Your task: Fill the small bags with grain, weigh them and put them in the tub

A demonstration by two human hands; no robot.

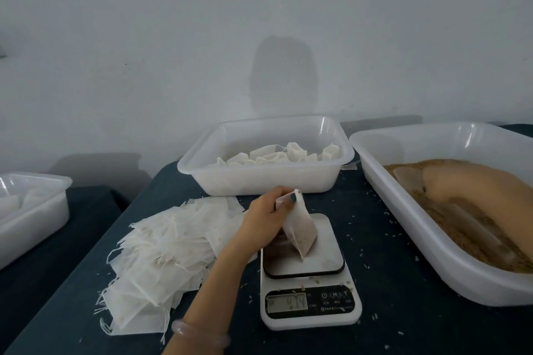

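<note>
Left hand (265, 212) pinches bag (300, 228); tip seemingly touches scale (323, 256).

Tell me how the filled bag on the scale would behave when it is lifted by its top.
The filled bag would probably sag: the left hand pinches its crumpled top while the bulged lower corner touches the scale. It seems light, as a mere pinch holds it upright. Released, it may tip over.

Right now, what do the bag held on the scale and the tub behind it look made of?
Bag: probably thin white paper or nonwoven mesh, matte; it creases and its contents show faintly through. Tub: translucent white plastic, glossy; light streaks on its corners.
</note>
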